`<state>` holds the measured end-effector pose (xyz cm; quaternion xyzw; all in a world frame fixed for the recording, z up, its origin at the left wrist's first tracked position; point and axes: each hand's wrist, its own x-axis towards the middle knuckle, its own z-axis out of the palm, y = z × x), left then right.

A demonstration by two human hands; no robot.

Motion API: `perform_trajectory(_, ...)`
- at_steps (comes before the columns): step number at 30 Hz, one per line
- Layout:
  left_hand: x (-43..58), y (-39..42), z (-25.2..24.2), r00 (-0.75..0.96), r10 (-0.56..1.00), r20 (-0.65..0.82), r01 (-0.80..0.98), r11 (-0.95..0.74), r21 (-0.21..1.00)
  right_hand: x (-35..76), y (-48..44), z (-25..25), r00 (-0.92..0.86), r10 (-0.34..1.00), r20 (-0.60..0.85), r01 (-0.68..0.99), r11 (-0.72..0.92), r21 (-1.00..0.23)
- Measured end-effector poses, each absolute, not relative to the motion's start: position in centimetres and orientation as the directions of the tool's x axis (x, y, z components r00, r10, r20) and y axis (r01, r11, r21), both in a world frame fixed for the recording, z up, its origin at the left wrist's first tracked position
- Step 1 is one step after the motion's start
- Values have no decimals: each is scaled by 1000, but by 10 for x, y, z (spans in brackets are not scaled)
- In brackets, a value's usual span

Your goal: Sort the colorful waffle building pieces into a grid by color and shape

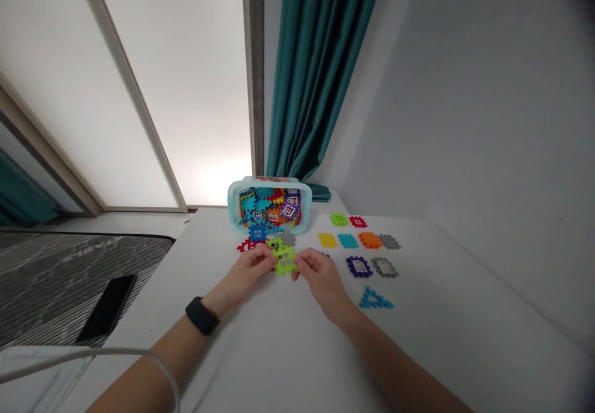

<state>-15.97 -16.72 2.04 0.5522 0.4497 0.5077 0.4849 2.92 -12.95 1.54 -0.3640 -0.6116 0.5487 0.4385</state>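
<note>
Between my two hands is a lime-green window-shaped building tile point(284, 259) with toothed edges. My left hand point(253, 267) pinches its left side, and my right hand point(318, 273) grips its right edge. Just behind it shows a second green piece point(275, 244); whether the two are joined I cannot tell. Close beyond my hands lie a blue window tile point(257, 233), a red piece point(246, 246) partly covered by my left hand, and a grey piece point(289, 238). A purple piece is mostly hidden behind my right hand.
A light-blue bin point(305, 214) full of colourful tiles stands at the table's back. Right of my hands lie several loose tiles, including a yellow one point(328, 240), an orange one point(370, 240), a purple frame point(359, 266) and a blue triangle point(375, 298). A white cable point(116, 351) crosses the lower left.
</note>
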Motion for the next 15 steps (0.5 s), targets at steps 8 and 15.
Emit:
perform_trajectory(8,-162,-163,14,58,976,209,90,-214,973,31,-126,9,-386,886,255,47,295,-954)
perform_trajectory(15,-165,-167,18,195,872,449,384,-489,783,43,-119,8,-417,593,689,255,804,-537)
